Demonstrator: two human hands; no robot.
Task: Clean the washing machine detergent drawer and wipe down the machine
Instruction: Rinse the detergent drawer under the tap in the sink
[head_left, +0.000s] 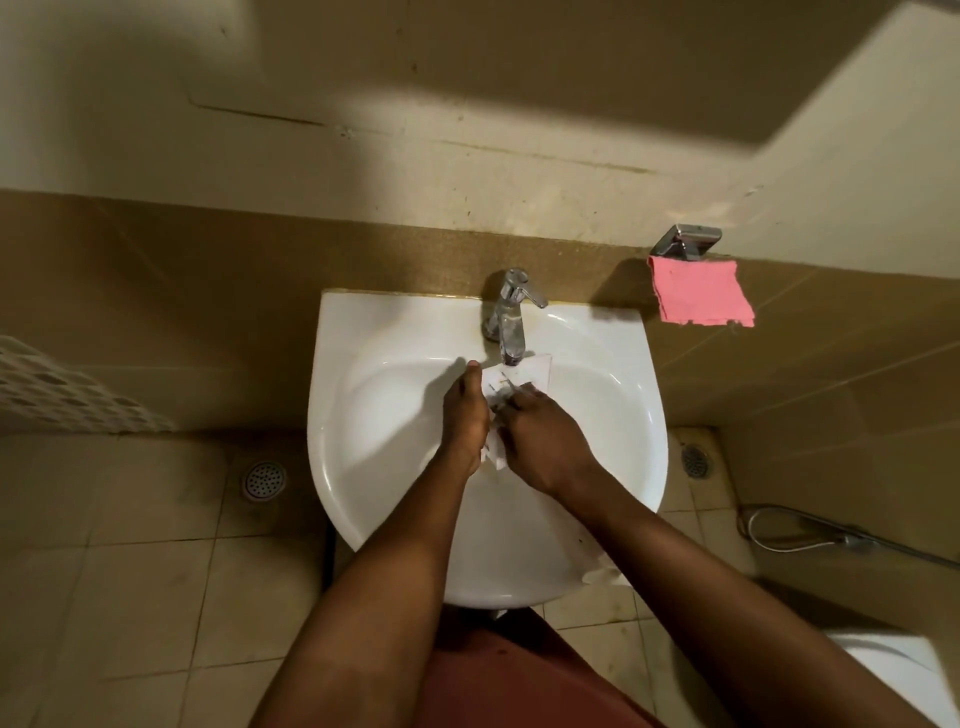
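The white plastic detergent drawer (525, 371) is held in the white sink (332, 415), just under the spout of the chrome tap (506, 317). My left hand (465, 415) grips the drawer's left side, thumb pointing toward the tap. My right hand (540, 441) lies over the drawer's near part with its fingers curled. A thin dark tool (508, 388) sticks out at its fingertips; I cannot tell what kind it is. Most of the drawer is hidden between my hands. The washing machine is not in view.
A pink cloth (698, 293) hangs from a chrome holder (685, 241) on the wall to the right. Something white and crumpled (602, 574) lies on the sink's front rim. A white basket (62, 389) stands left, with floor drains (265, 478) on either side and a spray hose (805, 535) right.
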